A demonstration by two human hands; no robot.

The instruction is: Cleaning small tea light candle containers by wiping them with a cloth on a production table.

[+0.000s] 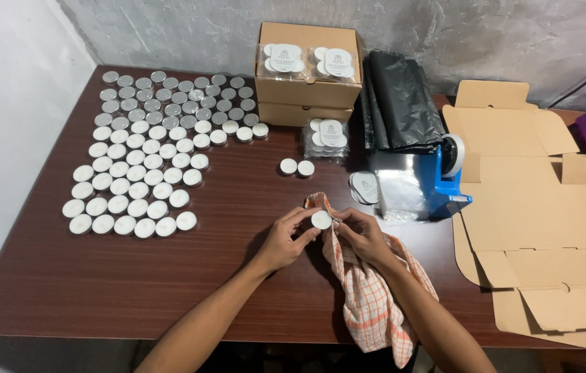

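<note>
Both hands meet near the tabletop's front edge: left hand [285, 238] pinches a tealight candle [320, 220]; right hand [363, 233] grips the checked orange cloth [369, 297] against it.

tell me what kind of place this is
Probably a small home workshop for packing candles: rows of tealights cover the table, with cardboard boxes, a flat unfolded box and a tape dispenser nearby.

Small round white tealight candle in a metal cup [320, 220]: flat face up, pinched between fingertips above the dark wooden tabletop. Orange-and-white checked cloth [369, 297]: crumpled, one end bunched under the candle, the rest trailing off the near table edge.
</note>
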